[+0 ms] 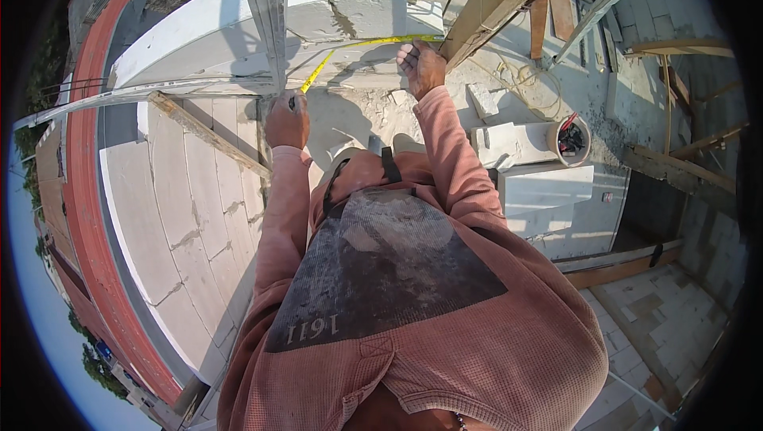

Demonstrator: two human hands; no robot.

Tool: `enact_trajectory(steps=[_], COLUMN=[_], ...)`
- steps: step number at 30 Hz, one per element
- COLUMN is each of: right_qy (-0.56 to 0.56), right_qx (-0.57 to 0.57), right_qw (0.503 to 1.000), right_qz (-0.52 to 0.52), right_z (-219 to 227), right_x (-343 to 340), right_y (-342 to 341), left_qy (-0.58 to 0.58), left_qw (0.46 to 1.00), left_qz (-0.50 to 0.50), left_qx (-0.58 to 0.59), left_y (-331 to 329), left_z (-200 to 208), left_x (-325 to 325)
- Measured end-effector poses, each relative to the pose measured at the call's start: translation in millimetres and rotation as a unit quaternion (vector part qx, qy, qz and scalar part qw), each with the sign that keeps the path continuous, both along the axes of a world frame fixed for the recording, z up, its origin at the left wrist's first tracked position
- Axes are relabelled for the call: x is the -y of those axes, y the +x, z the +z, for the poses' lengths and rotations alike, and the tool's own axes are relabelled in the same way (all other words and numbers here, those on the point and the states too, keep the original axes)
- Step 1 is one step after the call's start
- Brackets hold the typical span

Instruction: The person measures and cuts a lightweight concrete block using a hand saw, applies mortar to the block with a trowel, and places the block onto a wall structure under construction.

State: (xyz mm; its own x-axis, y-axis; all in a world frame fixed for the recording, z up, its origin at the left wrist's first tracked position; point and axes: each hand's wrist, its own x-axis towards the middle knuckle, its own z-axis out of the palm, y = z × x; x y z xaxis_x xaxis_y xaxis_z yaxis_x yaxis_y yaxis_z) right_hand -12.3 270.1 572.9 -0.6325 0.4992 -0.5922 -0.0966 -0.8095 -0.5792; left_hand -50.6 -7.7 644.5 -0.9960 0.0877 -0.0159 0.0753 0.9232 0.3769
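My left hand (288, 123) is closed around a tape measure, whose case is mostly hidden in the fist. Its yellow blade (373, 41) comes out past the fingers, slants up to the wall, bends, and runs right along the pale block wall (350, 61) to the wooden post (477, 10). Close to the far end of the blade, my right hand (421, 69) has its fingers curled in, just on the near side of the tape. Whether those fingers pinch the blade or something else is hidden. A metal upright (269, 18) stands just beyond my left hand.
To the right, a bucket (571, 141) with dark contents stands by white blocks (544, 189). A cord (540, 85) lies coiled beyond them. At left, a wooden batten (208, 133) slants across the block wall top (183, 216), beside a red beam (89, 216). Timber braces (683, 48) cross the far right.
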Motion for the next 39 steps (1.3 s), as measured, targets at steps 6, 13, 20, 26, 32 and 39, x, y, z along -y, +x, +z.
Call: enact_trajectory(steps=[6, 13, 20, 26, 32, 39], right_qy=[0.035, 0.127, 0.292, 0.302, 0.222, 0.218], right_qx=[-0.023, -0.138, -0.033, 0.039, 0.134, 0.199], right_qw=[0.999, 0.981, 0.939, 0.945, 0.963, 0.948], right_qz=[-0.008, 0.053, 0.179, 0.119, -0.075, -0.120], right_z=[-5.8, -3.9, -4.2, -27.5, -26.4, -7.5], right_x=[4.2, 23.0, 55.2, 138.1, 283.3, 380.4], right_y=[5.7, 23.8, 63.2, 113.4, 160.9, 223.5], left_qy=[-0.003, 0.085, 0.289, 0.319, 0.241, 0.163], left_qw=[1.000, 0.986, 0.814, 0.716, 0.692, 0.679], left_qz=[-0.008, -0.114, -0.169, -0.220, -0.367, -0.356], left_qx=[0.007, 0.082, 0.475, 0.580, 0.573, 0.621], left_y=[5.6, 29.2, 45.6, 27.6, 12.4, -4.6], left_z=[0.4, -19.7, -43.8, -60.6, -96.3, -103.4], left_x=[1.0, 54.4, 167.0, 248.4, 343.4, 391.7])
